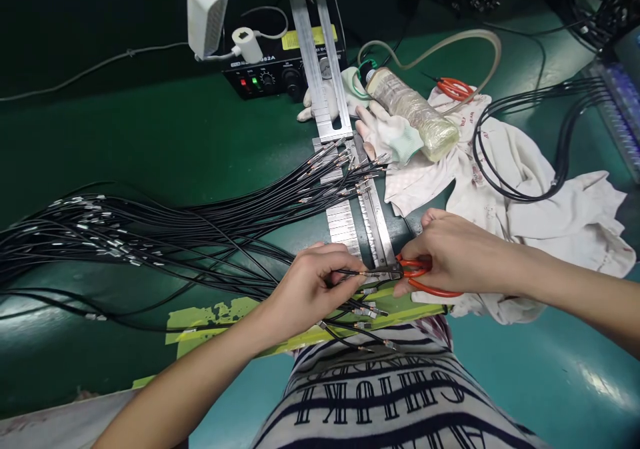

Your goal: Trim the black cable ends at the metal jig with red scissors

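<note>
Between thumb and fingers, my left hand (323, 279) pinches a thin black cable (353, 272) near its stripped end. Red-handled pliers (419, 266) are gripped in my right hand (443, 252), and their dark jaws meet the cable's tip; whether they are closed on it I cannot tell. A metal comb-like fixture (377, 226) runs away from me just beyond the jaws. Many more black cables (240, 209) with bare metal ends lie to the left and reach across the fixture. Below my hands, several cable ends with metal connectors (367, 310) rest near the table's front edge.
Behind stand a black control box (265, 76) and a white device (206, 16). A clear bottle (415, 112) with a tube, white gloves (387, 132), another red-handled tool (455, 89) and white cloth (500, 236) lie to the right. Looped black cables (555, 182) rest on the cloth.
</note>
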`<state>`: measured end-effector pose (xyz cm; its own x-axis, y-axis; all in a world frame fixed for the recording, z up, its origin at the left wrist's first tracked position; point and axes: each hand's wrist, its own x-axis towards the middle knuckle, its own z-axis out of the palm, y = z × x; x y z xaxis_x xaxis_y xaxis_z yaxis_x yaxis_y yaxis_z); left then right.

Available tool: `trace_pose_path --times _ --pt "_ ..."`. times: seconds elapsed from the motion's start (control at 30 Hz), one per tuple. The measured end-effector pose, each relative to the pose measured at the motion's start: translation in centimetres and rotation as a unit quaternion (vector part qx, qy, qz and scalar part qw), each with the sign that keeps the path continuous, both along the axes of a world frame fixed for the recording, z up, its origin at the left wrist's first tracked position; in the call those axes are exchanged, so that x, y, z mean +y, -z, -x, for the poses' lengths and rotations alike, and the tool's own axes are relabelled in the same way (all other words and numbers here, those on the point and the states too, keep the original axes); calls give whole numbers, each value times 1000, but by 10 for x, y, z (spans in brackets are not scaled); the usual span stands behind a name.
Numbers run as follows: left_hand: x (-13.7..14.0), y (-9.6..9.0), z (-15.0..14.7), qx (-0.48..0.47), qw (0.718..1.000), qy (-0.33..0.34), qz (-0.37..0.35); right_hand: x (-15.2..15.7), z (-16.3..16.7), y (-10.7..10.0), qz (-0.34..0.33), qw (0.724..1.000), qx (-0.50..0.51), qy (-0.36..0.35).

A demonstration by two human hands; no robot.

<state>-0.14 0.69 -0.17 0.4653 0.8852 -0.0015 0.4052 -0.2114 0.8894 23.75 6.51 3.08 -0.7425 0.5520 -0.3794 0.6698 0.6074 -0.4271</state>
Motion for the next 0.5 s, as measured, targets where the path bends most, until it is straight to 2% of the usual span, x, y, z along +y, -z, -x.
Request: trace_pose_path --times 0.3,0.4,0.5 --pt "-3 2 0 36 999 13 1 -7 2 -1 -137 989 -31 -40" --pt "-3 1 0 44 999 14 7 -10 3 -1 -161 984 -44 -56" --pt "-4 0 0 52 998 21 8 -12 4 -1 -156 985 -51 -59"
